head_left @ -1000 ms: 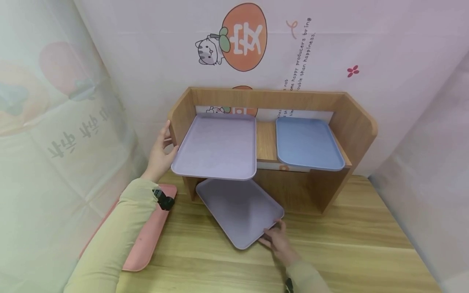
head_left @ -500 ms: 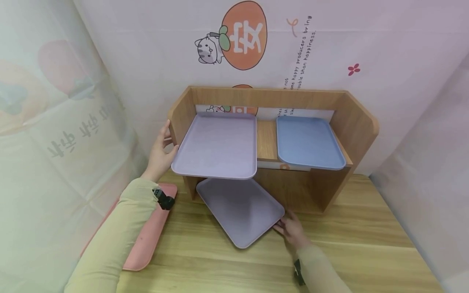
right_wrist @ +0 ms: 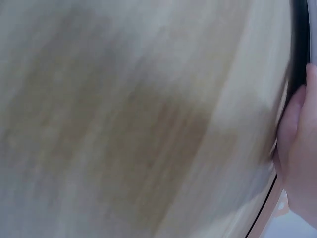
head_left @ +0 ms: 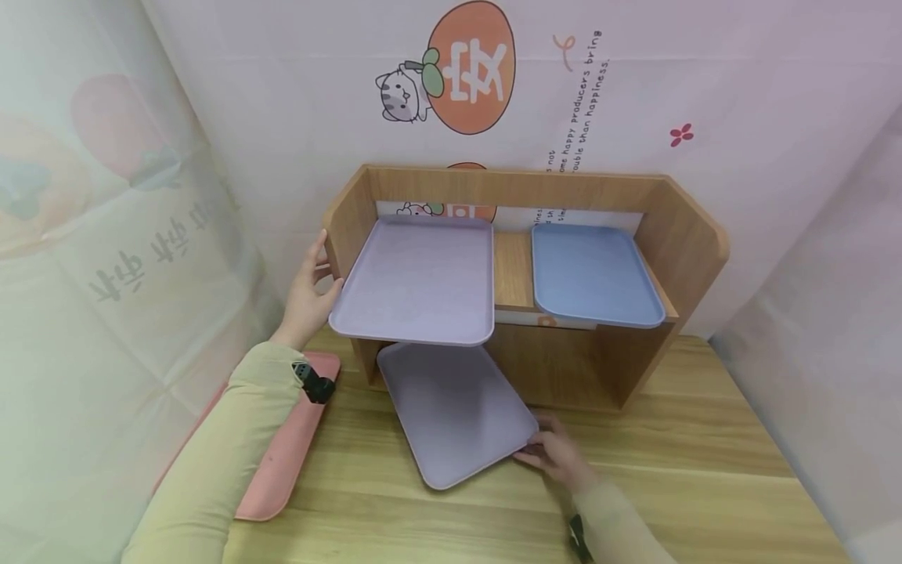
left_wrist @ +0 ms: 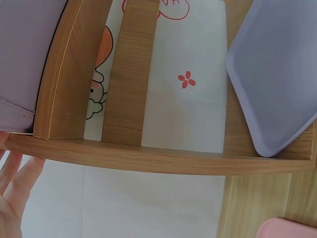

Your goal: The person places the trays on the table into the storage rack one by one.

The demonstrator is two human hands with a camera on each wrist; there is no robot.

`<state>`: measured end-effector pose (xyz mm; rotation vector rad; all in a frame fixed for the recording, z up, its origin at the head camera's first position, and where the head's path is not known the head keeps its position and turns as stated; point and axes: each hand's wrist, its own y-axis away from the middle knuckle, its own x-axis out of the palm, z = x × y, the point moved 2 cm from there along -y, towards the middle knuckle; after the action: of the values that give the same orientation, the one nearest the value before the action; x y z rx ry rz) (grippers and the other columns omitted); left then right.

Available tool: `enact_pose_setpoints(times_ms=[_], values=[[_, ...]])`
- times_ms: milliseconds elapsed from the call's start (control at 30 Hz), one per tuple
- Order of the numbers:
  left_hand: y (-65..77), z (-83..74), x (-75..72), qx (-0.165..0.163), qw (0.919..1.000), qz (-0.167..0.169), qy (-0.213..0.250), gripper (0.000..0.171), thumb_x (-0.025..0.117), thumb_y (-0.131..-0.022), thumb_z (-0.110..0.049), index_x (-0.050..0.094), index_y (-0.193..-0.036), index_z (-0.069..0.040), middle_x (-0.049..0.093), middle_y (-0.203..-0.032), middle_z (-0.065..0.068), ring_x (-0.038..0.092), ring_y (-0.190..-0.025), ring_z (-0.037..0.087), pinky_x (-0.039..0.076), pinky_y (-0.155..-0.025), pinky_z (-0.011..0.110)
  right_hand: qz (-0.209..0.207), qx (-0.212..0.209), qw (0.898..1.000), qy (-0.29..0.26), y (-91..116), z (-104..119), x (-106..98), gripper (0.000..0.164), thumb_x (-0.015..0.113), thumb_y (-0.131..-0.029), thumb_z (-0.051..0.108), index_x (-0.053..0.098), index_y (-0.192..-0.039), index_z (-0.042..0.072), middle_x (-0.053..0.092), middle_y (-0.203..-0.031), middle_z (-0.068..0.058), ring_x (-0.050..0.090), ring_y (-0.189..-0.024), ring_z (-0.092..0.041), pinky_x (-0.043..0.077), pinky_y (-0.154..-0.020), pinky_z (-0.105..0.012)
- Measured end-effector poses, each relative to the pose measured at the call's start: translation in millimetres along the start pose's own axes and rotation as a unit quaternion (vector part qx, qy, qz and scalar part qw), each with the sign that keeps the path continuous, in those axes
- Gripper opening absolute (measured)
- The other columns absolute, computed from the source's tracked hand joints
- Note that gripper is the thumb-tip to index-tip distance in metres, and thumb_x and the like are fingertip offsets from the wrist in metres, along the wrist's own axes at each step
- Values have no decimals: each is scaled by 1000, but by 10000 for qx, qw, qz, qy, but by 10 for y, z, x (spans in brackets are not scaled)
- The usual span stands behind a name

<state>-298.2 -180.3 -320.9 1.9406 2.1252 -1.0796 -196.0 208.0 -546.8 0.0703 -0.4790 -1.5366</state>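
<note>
My right hand grips the right corner of a light purple tray, thumb and fingers at its rim. This tray sticks out at an angle from the lower level of a wooden shelf, its far part hidden. My left hand rests against the shelf's left side panel, fingers spread along its outer face and thumb by its front edge. Beside the thumb, a second purple tray lies on the upper level, overhanging the front. In the right wrist view, the right hand shows at the right edge.
A blue tray sits on the upper level at right, jutting slightly forward. On the wooden table, a pink tray lies under the left forearm. Printed cloth hangs behind and at both sides.
My right hand shifted right along the lower purple tray's edge to its corner. The tray then swung, its front corner moving left and nearer. The left hand stays put.
</note>
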Motion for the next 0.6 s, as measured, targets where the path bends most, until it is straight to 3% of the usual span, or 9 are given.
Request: enact_pose_setpoints(times_ms=[167,333,500,600], values=[[6,-21,-9,11,10000,-2,-21,81,56,-91,0,12,-152,-30,43,-133,26,48,-122,44,48,-91,56,849,266,9960,69,59,-15,5,58,38,-83,-19,12,-135,-13,45,-113,-25,62,-92,-21,51,-93,-47],[8,-22,-7,2,10000,-5,-31,81,56,-91,2,12,-152,-30,44,-133,26,48,-122,44,48,-92,56,1778,624,9818,-244,72,-73,60,76,36,-84,-21,-4,-145,-2,35,-125,-30,61,-102,-26,47,-98,-47],[10,-45,0,11,10000,-13,-25,81,55,-91,3,13,-152,-27,45,-132,26,49,-121,44,48,-92,56,2106,736,9737,-469,93,-103,144,84,34,-82,-24,-11,-148,5,10,-141,-43,50,-120,-41,42,-102,-49],[12,-56,1,6,10000,-2,-34,81,55,-91,3,13,-153,-27,44,-132,26,48,-121,44,48,-92,56,2175,674,9727,-449,100,-119,184,86,33,-82,-24,-13,-148,5,4,-143,-44,42,-126,-45,42,-103,-48]])
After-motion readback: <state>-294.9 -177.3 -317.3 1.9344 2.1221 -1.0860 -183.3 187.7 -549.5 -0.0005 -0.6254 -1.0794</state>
